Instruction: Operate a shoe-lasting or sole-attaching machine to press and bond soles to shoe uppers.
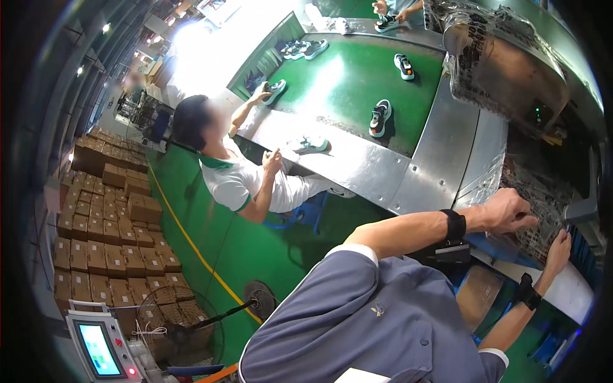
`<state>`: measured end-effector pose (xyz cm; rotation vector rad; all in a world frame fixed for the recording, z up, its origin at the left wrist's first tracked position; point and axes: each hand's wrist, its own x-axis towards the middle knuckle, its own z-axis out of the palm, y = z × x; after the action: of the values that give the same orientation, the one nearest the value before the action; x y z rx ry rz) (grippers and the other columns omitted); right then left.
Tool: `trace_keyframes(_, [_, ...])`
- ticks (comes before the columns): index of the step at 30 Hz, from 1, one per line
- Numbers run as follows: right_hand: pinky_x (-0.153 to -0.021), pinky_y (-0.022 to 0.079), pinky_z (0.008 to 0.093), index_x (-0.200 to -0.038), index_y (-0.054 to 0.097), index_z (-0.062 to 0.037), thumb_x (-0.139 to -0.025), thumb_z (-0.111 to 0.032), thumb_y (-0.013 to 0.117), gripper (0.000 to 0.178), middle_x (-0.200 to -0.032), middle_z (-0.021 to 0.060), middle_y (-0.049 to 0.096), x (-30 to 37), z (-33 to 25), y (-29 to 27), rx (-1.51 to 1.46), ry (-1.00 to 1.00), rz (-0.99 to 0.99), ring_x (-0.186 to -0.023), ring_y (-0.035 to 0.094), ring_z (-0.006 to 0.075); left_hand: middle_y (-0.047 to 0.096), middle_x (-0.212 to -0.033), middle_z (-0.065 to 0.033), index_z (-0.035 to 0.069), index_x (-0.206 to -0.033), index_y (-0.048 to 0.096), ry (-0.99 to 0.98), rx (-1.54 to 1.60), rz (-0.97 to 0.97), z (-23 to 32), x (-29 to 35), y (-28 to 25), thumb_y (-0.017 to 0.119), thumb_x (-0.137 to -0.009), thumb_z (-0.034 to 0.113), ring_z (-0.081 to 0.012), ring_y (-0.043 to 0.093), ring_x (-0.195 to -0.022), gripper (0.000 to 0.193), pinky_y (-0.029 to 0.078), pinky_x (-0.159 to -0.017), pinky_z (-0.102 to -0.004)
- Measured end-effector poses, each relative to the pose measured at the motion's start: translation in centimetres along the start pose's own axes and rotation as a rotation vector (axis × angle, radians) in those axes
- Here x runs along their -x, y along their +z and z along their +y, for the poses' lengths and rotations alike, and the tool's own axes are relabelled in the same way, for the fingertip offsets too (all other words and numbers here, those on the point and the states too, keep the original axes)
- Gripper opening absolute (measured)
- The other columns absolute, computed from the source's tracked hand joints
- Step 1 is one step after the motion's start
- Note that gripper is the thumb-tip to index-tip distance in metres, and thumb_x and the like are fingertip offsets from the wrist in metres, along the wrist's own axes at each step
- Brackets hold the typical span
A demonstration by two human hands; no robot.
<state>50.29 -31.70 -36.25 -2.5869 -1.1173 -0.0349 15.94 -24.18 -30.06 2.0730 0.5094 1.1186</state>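
Observation:
My left hand (507, 211) is closed, its fingers curled over a clear plastic film (535, 220) with dark print. What those fingers grip, if anything, is hidden. Lower and farther right, my right hand (558, 252) is at the film's edge, thumb and fingers drawn together. Between them too, I cannot make out what is held. A black band circles each of my wrists, and a dark box-shaped piece (452, 253) hangs under the left one. The film lies over the machine's opening beside a metal ledge (440, 167).
Several sneakers stand on the green conveyor belt (348, 83), one black and white sneaker (380, 119) nearest me. A seated co-worker (233, 172) touches a shoe at left. Another person's hands (391, 14) work at the far end. Stacked cartons (108, 242), a fan (175, 322) and a control panel (97, 345) stand left.

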Motion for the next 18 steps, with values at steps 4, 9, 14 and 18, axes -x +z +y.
trace_keyframes(4, [-0.098,0.042,0.0465,-0.135,0.05,-0.0022,-0.097,-0.05,0.038,0.062,-0.129,0.0236,0.057,0.2,-1.1,-0.1,0.016,0.023,-0.014,-0.119,0.053,0.0414,0.059,-0.061,-0.018,0.002,-0.068,0.064,0.012,-0.04,-0.01,-0.2,0.1,-0.1,0.07,-0.082,0.029,-0.038,0.058,-0.057,0.031,0.046,-0.053,-0.0434])
trace_keyframes(9, [-0.096,0.043,0.0473,-0.135,0.051,-0.0029,-0.098,-0.05,0.038,0.061,-0.128,0.0235,0.057,0.5,-0.6,0.2,-0.005,0.01,0.009,-0.116,0.055,0.0418,0.06,-0.062,-0.0168,0.002,-0.068,0.063,0.026,-0.001,0.026,0.0,0.3,-0.1,0.072,-0.078,0.022,-0.0374,0.06,-0.059,0.024,0.047,-0.054,-0.0432])
trace_keyframes(14, [-0.094,0.044,0.0474,-0.135,0.051,-0.0036,-0.098,-0.049,0.038,0.06,-0.126,0.0234,0.058,0.7,0.1,0.9,-0.019,0.001,0.075,-0.115,0.056,0.0413,0.064,-0.068,-0.0149,0.003,-0.077,0.064,0.05,0.066,0.042,0.1,0.1,0.3,0.071,-0.072,0.01,-0.0354,0.063,-0.064,0.012,0.048,-0.055,-0.0424])
trace_keyframes(18, [-0.093,0.045,0.0484,-0.135,0.05,-0.0054,-0.099,-0.048,0.038,0.058,-0.126,0.0232,0.059,1.3,-0.7,0.4,-0.001,0.025,0.063,-0.115,0.056,0.0415,0.065,-0.072,-0.015,0.002,-0.082,0.064,0.076,0.054,0.051,-0.6,0.1,0.6,0.066,-0.071,0.003,-0.0342,0.064,-0.065,0.011,0.05,-0.057,-0.0412])
